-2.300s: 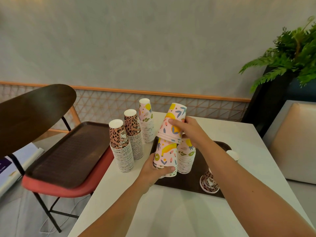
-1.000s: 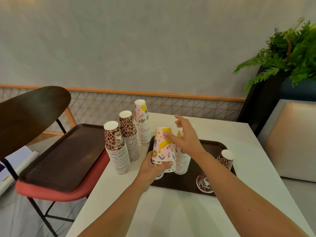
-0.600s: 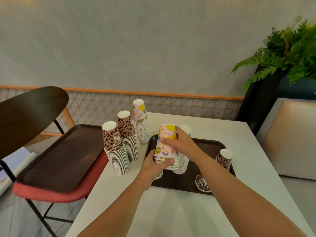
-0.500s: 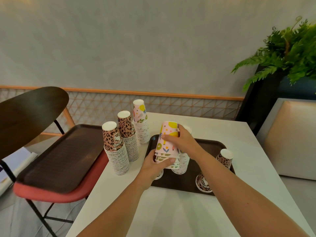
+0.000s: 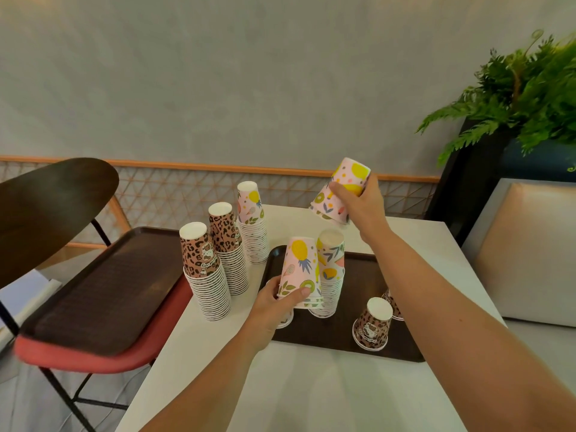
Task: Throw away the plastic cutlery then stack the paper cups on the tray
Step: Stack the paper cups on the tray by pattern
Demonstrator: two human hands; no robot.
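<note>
My left hand (image 5: 274, 304) grips the base of a short stack of pink fruit-print paper cups (image 5: 298, 269), upside down at the left end of the dark brown tray (image 5: 358, 338). My right hand (image 5: 358, 204) holds one pink fruit-print cup (image 5: 341, 191) tilted in the air above the tray's far edge. Right behind the held stack, a taller fruit-print stack (image 5: 330, 275) stands on the tray. A leopard-print cup (image 5: 373, 327) sits upside down on the tray near my right forearm, and another one (image 5: 393, 307) shows partly behind it. No plastic cutlery is in view.
On the white table (image 5: 311, 394), left of the tray, stand two leopard-print stacks (image 5: 204, 269) (image 5: 227, 244) and a fruit-print stack (image 5: 252, 222). A second brown tray (image 5: 103, 285) lies on a red chair. At the right are a fern (image 5: 523, 95) and a beige seat (image 5: 530, 254).
My right hand has pulled one fruit-print cup off the top of the stack and raised it up and to the right. My left hand stays on the stack.
</note>
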